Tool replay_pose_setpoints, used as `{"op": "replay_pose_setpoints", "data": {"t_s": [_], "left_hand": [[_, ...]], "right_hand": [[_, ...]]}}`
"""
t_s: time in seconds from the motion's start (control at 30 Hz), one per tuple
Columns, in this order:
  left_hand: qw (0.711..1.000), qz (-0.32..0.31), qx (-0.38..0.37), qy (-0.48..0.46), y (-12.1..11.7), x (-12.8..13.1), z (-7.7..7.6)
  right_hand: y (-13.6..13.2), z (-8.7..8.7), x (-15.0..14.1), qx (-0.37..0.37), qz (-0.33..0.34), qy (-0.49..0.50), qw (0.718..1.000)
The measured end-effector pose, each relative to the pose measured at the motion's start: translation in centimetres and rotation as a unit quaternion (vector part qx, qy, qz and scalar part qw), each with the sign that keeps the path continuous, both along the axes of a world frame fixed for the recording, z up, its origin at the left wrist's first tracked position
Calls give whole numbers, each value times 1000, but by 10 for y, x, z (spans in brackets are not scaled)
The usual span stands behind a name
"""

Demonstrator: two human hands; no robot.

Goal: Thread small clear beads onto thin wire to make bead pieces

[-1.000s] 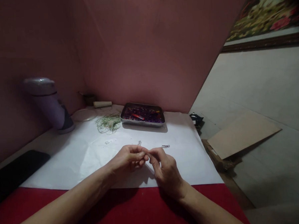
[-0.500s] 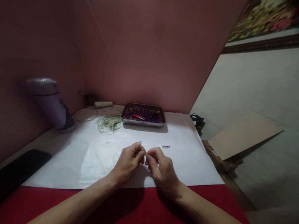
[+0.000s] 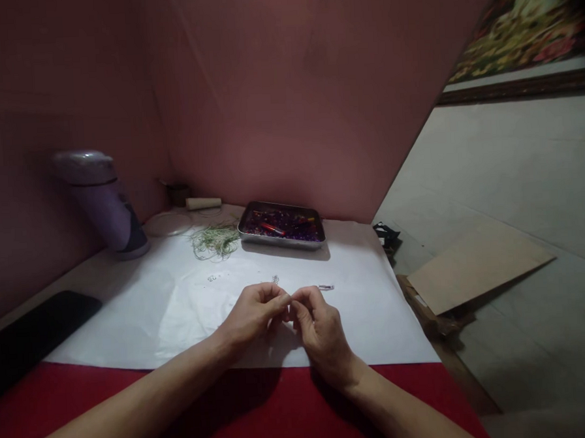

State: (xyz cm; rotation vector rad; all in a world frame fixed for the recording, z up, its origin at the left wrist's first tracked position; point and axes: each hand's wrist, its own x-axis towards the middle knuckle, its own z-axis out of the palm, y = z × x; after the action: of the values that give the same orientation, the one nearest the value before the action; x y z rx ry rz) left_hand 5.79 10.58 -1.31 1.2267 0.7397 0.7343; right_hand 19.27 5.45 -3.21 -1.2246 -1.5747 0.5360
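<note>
My left hand [image 3: 254, 311] and my right hand [image 3: 319, 324] meet fingertip to fingertip over a white paper sheet [image 3: 179, 303]. Both are pinched closed on something tiny that I cannot make out. Just beyond the fingers lie a small silvery clasp [image 3: 325, 287] and a tiny clear bead [image 3: 275, 279] on the sheet. Farther back stands a metal tray [image 3: 281, 225] full of purple and red beads. A tangle of pale green thread [image 3: 215, 239] lies to the tray's left.
A lilac flask [image 3: 106, 204] stands at the back left, and a thread spool [image 3: 203, 203] lies by the wall. A black phone [image 3: 33, 330] rests at the left edge. Red cloth [image 3: 263, 410] covers the near table. Cardboard [image 3: 476, 265] lies on the floor to the right.
The two hands stayed together over the sheet, with only small finger shifts at the pinch. The view drifted slightly.
</note>
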Motion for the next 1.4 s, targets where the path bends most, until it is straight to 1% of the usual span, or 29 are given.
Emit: {"op": "replay_pose_setpoints", "data": {"t_s": [0.17, 0.3, 0.37, 0.53, 0.67, 0.8, 0.97, 1.1, 1.4], "left_hand": [[995, -30, -74, -60, 2, -1, -2], [991, -41, -101, -73, 3, -3, 0], [992, -45, -96, -73, 4, -3, 0], [995, -52, -71, -49, 6, -2, -3], [996, -41, -69, -34, 7, -3, -5], [996, -40, -71, -29, 7, -3, -3], [997, -41, -64, -20, 7, -3, -1], [998, -45, -53, -9, 7, -4, -1], [998, -62, -33, 2, 10, -5, -9]], "right_hand": [[-2, 2, 0, 16, 14, -11, 1000], [-3, 3, 1, 5, 17, -24, 1000], [-4, 4, 1, 7, 19, -31, 999], [-5, 5, 2, 41, 12, -68, 997], [-6, 4, 4, 45, 9, -90, 995], [-5, 3, 4, 45, 4, -87, 995], [-5, 5, 3, 28, -7, -79, 996], [-4, 4, 3, 31, -10, -72, 997], [-4, 4, 3, 27, 5, -70, 997]]}}
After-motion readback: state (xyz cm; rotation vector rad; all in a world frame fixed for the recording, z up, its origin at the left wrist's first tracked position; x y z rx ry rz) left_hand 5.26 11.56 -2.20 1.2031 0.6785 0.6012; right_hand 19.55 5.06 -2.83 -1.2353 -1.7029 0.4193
